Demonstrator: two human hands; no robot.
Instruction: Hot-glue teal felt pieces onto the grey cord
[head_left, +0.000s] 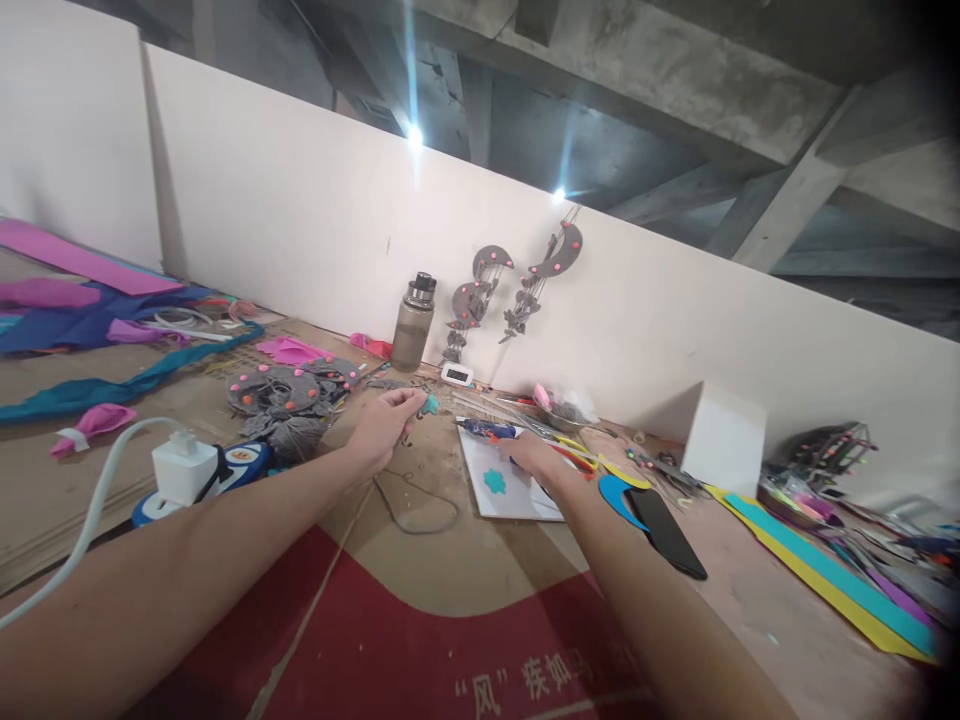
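Note:
My left hand is closed in a pinch on a small teal felt piece, held above the cardboard-covered table. To its right, my right hand is wrapped round a blue glue gun, whose nozzle points left toward the teal piece without touching it. Beneath the glue gun lies a white board, and on it rests a teal flower-shaped piece. A thin grey cord curls on the cardboard between my forearms.
A bottle stands by the white wall. Grey decorated felt, a power strip and a white plug are at left. Right of the board are a black phone, scissors and coloured strips.

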